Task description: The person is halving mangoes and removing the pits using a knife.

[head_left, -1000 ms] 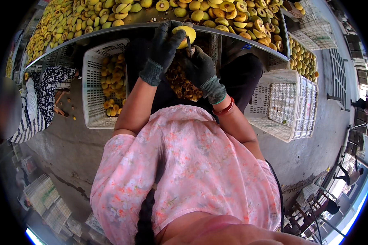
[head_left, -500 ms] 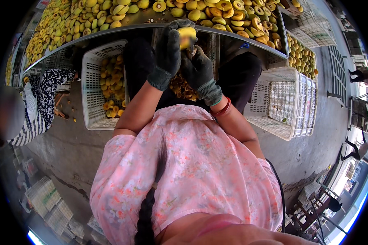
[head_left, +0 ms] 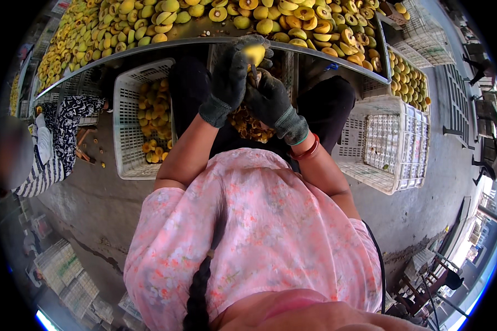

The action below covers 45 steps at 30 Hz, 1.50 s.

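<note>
My left hand (head_left: 230, 77), in a dark glove, holds a yellow fruit (head_left: 254, 53) up by the table's front rim. Just below it my right hand (head_left: 270, 100), also gloved, grips a small tool (head_left: 254, 75) with its fingers closed; the tool's tip is against or behind the fruit. A metal sorting table (head_left: 204, 40) bears a spread of yellow-green fruits and halves (head_left: 264, 26). Beneath, between my legs, a container holds browned cut pieces (head_left: 249, 122), partly hidden by my arms.
A white crate (head_left: 125, 124) with yellow pieces stands at my left, another crate (head_left: 401, 140) at my right, with fruit (head_left: 405, 84) behind it. A co-worker (head_left: 52, 149) sits at far left. Stacked crates (head_left: 66, 267) stand lower left. Other people (head_left: 480, 69) are at the right edge.
My hands and the fruit have moved slightly lower in the picture. The fruit has turned in my left hand. People at the right edge have shifted.
</note>
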{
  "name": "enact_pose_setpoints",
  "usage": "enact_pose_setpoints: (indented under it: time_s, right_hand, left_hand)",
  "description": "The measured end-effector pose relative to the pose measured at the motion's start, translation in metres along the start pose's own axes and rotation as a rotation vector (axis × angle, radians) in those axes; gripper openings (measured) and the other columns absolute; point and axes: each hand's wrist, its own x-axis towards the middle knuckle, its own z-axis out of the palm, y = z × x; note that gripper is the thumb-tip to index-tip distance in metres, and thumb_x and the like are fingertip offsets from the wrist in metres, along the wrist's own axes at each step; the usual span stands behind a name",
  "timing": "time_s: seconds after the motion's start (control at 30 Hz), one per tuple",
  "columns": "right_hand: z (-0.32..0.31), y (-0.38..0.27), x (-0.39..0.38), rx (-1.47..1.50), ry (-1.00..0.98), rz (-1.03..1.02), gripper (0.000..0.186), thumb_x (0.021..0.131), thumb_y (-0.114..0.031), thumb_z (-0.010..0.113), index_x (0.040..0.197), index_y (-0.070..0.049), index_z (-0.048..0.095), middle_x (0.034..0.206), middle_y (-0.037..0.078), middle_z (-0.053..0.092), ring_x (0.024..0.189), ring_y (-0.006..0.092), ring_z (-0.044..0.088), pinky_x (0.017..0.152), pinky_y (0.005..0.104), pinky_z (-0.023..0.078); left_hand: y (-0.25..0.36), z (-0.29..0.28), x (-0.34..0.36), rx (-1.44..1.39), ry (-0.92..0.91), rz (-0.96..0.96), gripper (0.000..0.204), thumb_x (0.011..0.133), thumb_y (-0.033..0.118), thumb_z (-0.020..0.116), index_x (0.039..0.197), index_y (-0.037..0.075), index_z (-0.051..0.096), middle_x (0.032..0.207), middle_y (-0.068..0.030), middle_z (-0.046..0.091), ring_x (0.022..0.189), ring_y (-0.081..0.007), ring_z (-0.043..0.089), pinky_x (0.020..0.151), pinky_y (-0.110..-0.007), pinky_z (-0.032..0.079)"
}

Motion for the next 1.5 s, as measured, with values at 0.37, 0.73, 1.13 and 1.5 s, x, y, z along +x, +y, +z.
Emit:
enact_pose_setpoints:
  time_s: [0.37,0.73,1.13,1.5]
  right_hand:
    - [-0.017,-0.032,-0.004,0.678,-0.359,0.599,0.007,0.085,-0.011,0.056,0.090,-0.006,0.053,0.059,-0.003,0.044,0.045,0.0062,0.038,0.040,0.0208,0.029]
    - [-0.009,-0.027,-0.003,0.560,-0.389,0.513,0.007,0.086,-0.011,0.057,0.088,-0.005,0.054,0.063,-0.004,0.046,0.046,0.0047,0.040,0.039,0.0195,0.032]
    - [0.000,0.038,-0.005,-0.492,0.029,0.004,0.015,0.080,-0.013,0.061,0.082,-0.003,0.050,0.063,0.011,0.054,0.056,0.0202,0.055,0.054,0.0322,0.042]
    - [-0.002,0.053,0.003,-0.641,-0.017,-0.008,0.018,0.080,-0.016,0.062,0.082,-0.002,0.051,0.063,0.015,0.053,0.059,0.0301,0.056,0.052,0.0348,0.042]
  left_hand:
    - [-0.015,-0.022,-0.001,-0.013,-0.121,-0.070,0.029,0.095,0.022,0.041,0.110,0.000,0.053,0.104,-0.0107,0.061,0.091,-0.0167,0.060,0.079,-0.030,0.050]
    - [0.004,-0.011,0.011,-0.363,0.139,-0.321,0.045,0.094,0.040,0.037,0.108,0.001,0.053,0.099,-0.0176,0.061,0.085,-0.0252,0.062,0.074,-0.034,0.052]
    - [0.001,-0.211,-0.003,1.502,0.594,0.244,0.038,0.090,0.036,0.047,0.102,0.003,0.061,0.099,-0.0163,0.063,0.095,-0.0325,0.058,0.083,-0.039,0.045]
    - [-0.152,-0.207,0.140,1.389,0.231,-0.250,0.071,0.078,0.061,0.051,0.122,0.005,0.050,0.118,-0.0197,0.055,0.106,-0.0368,0.054,0.089,-0.045,0.042]
